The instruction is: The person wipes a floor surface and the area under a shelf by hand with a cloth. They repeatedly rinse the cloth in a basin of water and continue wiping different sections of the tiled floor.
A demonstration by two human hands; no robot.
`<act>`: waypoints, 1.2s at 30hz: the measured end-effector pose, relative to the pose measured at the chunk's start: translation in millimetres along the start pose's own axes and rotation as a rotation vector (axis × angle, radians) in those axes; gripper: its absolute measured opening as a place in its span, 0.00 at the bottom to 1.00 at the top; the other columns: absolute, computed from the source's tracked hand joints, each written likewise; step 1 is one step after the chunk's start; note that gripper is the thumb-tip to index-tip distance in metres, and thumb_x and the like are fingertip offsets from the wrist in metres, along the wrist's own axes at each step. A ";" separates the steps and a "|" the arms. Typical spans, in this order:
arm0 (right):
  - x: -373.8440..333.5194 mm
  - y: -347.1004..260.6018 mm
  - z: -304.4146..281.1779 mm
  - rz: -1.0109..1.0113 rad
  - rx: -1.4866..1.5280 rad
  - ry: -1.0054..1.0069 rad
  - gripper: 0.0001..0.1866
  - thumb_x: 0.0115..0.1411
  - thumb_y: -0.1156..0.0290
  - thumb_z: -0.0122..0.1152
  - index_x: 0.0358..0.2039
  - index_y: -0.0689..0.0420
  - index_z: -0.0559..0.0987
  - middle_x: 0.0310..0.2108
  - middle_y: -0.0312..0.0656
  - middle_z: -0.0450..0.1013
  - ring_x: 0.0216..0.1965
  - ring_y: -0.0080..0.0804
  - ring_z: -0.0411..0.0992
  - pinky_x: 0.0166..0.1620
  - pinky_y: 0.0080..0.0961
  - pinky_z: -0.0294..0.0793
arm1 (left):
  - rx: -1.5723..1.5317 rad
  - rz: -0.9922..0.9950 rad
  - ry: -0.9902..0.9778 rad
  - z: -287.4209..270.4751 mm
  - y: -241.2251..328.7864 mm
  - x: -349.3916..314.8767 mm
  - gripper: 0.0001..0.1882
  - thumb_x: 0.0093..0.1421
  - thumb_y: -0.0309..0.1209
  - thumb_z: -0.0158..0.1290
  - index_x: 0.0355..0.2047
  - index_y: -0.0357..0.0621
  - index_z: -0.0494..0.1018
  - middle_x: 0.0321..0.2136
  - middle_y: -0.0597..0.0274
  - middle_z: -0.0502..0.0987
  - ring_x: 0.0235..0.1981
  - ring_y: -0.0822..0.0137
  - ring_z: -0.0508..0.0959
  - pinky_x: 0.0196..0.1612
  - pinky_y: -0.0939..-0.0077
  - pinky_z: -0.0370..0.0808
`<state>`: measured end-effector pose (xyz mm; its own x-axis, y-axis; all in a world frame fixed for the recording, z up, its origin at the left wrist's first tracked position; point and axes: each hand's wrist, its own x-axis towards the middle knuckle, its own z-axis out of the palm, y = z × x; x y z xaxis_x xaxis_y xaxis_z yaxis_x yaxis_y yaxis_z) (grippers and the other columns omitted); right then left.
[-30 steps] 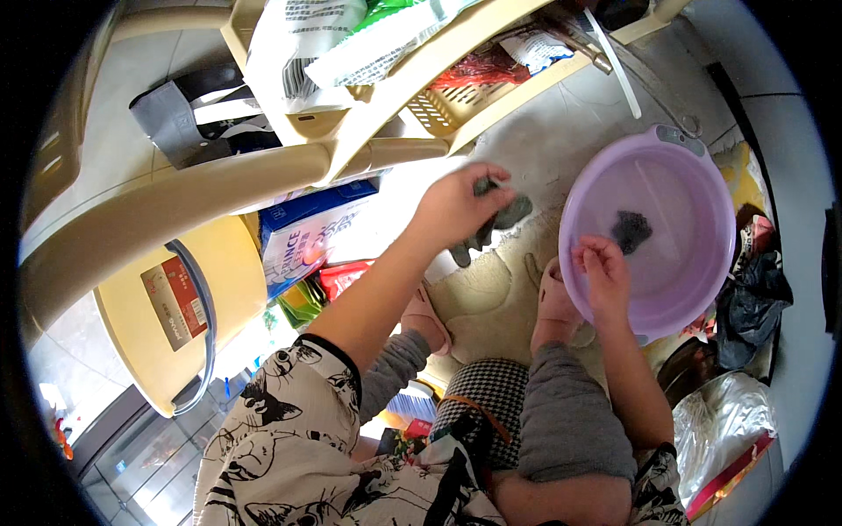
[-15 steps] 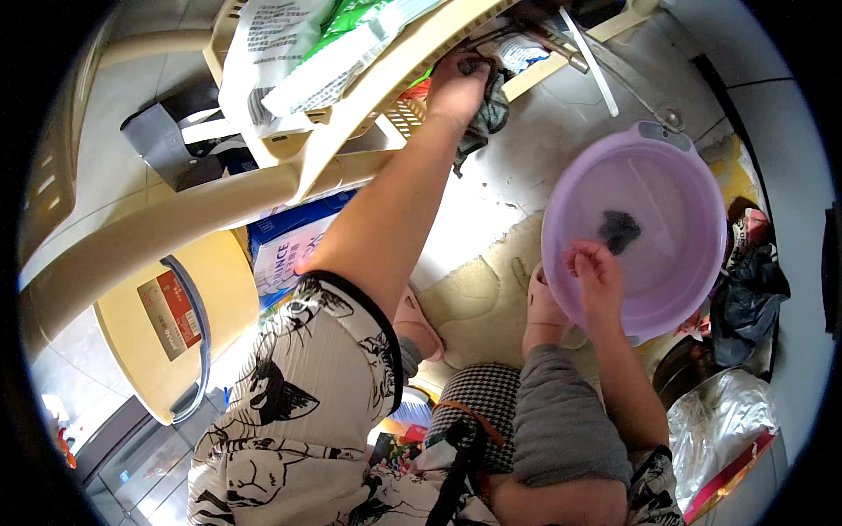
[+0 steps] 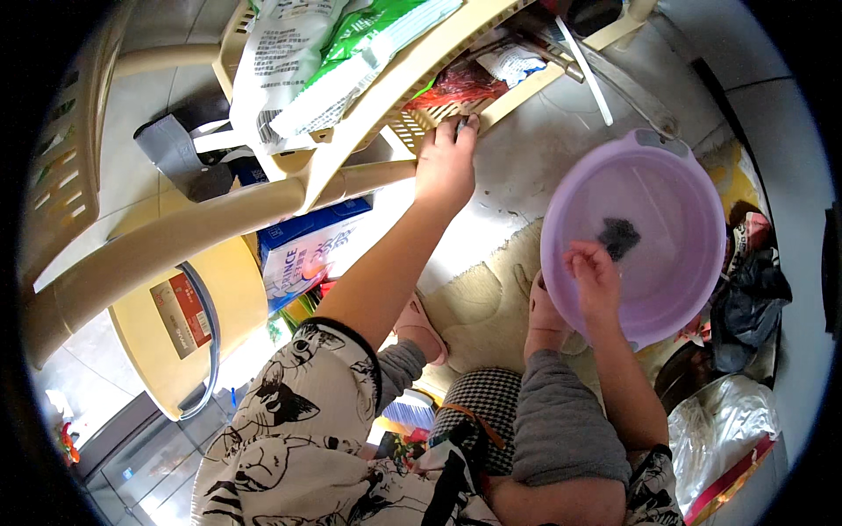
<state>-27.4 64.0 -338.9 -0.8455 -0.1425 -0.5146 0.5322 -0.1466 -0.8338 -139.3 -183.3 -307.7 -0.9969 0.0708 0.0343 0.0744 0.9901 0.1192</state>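
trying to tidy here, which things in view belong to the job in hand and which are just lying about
Seemingly in use:
rack, left hand at its edge, a dark bit showing there
purple basin, right hand by its rim
dark cloth in the basin

Apparently just lying about:
yellow bucket
blue-and-white box
black bundle
clear plastic

My left hand (image 3: 445,171), which was over the floor (image 3: 561,131) a second ago, is now at the lower shelf (image 3: 526,95), its fingers (image 3: 474,127) at the front edge. Since half a second ago I have drawn it back, so the red bag (image 3: 467,86) it was covering shows again. The dark cloth (image 3: 461,124), then hanging loosely from my hand, now shows only as a scrap between my fingers. My forearm (image 3: 377,267) uncovers more of the blue-and-white box (image 3: 303,250).
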 end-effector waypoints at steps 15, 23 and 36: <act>146.5 -112.4 11.7 -0.469 -0.526 0.259 0.17 0.56 0.65 0.55 0.44 0.59 0.71 0.30 0.39 0.73 0.28 0.29 0.70 0.34 0.24 0.69 | -0.821 -0.376 -0.427 -58.4 42.5 -146.9 0.17 0.48 0.20 0.50 0.40 0.44 0.70 0.38 0.54 0.72 0.42 0.55 0.72 0.44 0.69 0.69; 91.9 -138.1 39.0 -0.319 -0.210 0.277 0.17 0.56 0.57 0.56 0.37 0.58 0.74 0.24 0.35 0.70 0.21 0.24 0.66 0.29 0.21 0.69 | -0.862 -0.375 -0.532 -171.5 16.1 -188.2 0.19 0.48 0.17 0.50 0.42 0.42 0.68 0.40 0.55 0.71 0.44 0.59 0.72 0.47 0.71 0.68; 191.2 -111.4 165.2 0.255 0.159 0.025 0.09 0.60 0.62 0.50 0.30 0.54 0.73 0.21 0.30 0.66 0.20 0.18 0.63 0.26 0.14 0.67 | -1.090 -0.441 -0.460 -230.3 29.6 -194.9 0.21 0.47 0.12 0.49 0.43 0.38 0.67 0.44 0.54 0.69 0.49 0.60 0.68 0.53 0.70 0.63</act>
<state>-241.2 -108.6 -311.4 -0.6836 -0.1707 -0.7096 0.7258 -0.2607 -0.6365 63.1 -195.7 -82.4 -0.8426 0.0133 -0.5384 -0.5022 0.3415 0.7944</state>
